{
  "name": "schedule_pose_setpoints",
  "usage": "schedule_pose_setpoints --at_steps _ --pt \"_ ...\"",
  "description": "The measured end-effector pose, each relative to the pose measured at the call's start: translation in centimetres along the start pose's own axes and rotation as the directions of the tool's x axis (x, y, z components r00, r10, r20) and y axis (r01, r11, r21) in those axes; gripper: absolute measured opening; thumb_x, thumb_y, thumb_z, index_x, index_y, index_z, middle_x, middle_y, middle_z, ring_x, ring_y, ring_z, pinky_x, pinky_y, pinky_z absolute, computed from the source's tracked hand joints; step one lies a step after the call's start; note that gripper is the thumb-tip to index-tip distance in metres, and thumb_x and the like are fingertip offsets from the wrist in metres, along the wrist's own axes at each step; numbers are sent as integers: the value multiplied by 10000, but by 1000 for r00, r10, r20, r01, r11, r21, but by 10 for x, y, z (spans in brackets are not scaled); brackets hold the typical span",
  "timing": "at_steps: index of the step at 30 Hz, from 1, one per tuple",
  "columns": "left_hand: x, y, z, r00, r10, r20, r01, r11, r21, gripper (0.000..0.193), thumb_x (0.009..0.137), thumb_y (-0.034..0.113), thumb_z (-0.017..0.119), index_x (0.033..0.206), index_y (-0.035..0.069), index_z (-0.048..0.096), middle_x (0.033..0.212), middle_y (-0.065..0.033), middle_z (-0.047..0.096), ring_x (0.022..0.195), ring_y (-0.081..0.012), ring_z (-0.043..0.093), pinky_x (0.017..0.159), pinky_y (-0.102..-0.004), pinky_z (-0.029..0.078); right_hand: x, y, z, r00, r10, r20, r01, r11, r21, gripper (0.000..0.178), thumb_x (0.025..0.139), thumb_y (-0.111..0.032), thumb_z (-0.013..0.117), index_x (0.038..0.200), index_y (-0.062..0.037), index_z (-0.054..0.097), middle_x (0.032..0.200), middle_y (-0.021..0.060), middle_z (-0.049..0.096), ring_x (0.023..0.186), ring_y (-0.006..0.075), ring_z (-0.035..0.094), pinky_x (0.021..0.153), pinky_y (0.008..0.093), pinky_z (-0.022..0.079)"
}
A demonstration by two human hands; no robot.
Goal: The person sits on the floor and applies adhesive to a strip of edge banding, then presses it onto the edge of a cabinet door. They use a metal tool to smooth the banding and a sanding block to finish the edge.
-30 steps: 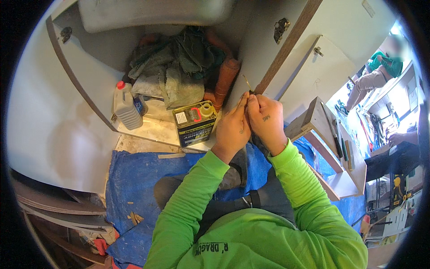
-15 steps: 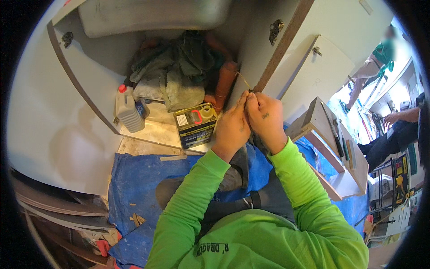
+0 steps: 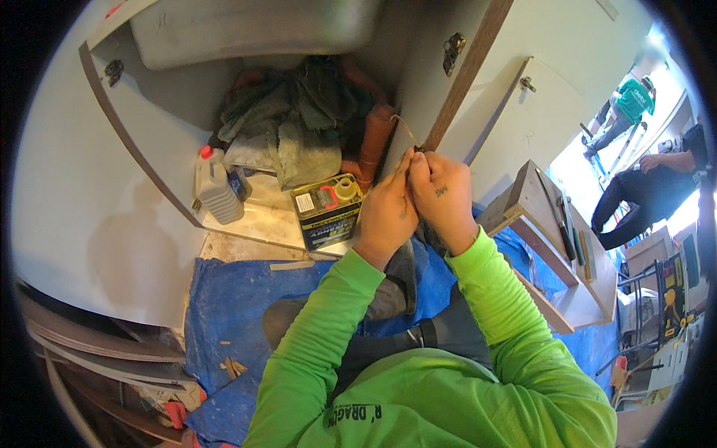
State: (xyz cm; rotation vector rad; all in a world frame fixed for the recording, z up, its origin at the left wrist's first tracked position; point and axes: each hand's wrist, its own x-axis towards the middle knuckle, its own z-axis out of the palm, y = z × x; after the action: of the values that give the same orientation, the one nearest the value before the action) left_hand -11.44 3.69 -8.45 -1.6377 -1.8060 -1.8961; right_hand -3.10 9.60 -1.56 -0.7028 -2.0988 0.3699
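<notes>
My left hand (image 3: 388, 213) and my right hand (image 3: 442, 191) are pressed close together at the lower end of the brown edge (image 3: 469, 71) of the cabinet's right side panel. Both have their fingers closed, with the thumbs and fingertips meeting around a small dark piece (image 3: 419, 148). My fingers hide most of it, so its kind cannot be made out. From just above the fingertips a thin pale strip (image 3: 405, 128) curls up and to the left. Left of my hands, inside the cabinet, stands a dark rectangular tin (image 3: 328, 224) with a red handle and a pale cap.
A white jug (image 3: 216, 187) with a red cap stands beside crumpled grey-green cloths (image 3: 299, 112) and an orange pipe (image 3: 376, 138). Blue sheeting (image 3: 231, 313) covers the floor. At right, a wooden drawer frame (image 3: 549, 239) carries hand tools. Two people are farther off at right.
My hands stay almost in place, still closed together at the panel edge. In the background, the person in green has changed posture, and the nearer person at right has shifted.
</notes>
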Motion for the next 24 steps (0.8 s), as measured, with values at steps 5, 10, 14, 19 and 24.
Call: schedule_pose_setpoints --at_steps 5,10,14,19,24 --pt "-3 7 -4 998 58 -32 -57 998 10 495 978 138 535 1458 25 495 1299 -239 633 1093 -419 656 898 -463 542 -3 -5 -6 1000 -13 15 13 1000 -12 352 933 -240 567 687 8 610 687 257 598 644 468 594 585 519 472" --pt "3 3 -3 997 74 -28 -75 997 -28 487 980 146 534 1448 15 504 1361 -232 600 1140 -409 642 934 -451 535 0 -6 -5 1000 -14 -6 14 1000 -10 353 933 -238 563 682 7 609 685 256 597 645 465 598 591 521 476" --pt "7 3 -1 997 70 -30 -71 997 -23 487 979 148 541 1445 10 506 1344 -230 612 1131 -409 645 924 -451 538 4 -6 -3 1000 -13 -23 12 999 -40 351 933 -235 561 684 7 613 687 256 600 649 466 602 594 520 479" --pt "3 5 -5 998 64 -24 -64 998 8 498 981 153 543 1457 16 492 1316 -232 626 1102 -415 653 906 -458 541 3 -8 -3 999 -23 -34 22 999 -39 348 930 -229 561 678 7 611 692 254 607 650 464 604 598 525 481" --pt "4 13 -5 997 72 -37 -72 997 -7 501 980 147 541 1465 32 488 1279 -246 639 1067 -426 660 882 -469 545 1 -11 -8 999 -17 -44 16 1000 -18 355 927 -230 564 668 8 603 689 256 606 645 468 598 597 533 481"
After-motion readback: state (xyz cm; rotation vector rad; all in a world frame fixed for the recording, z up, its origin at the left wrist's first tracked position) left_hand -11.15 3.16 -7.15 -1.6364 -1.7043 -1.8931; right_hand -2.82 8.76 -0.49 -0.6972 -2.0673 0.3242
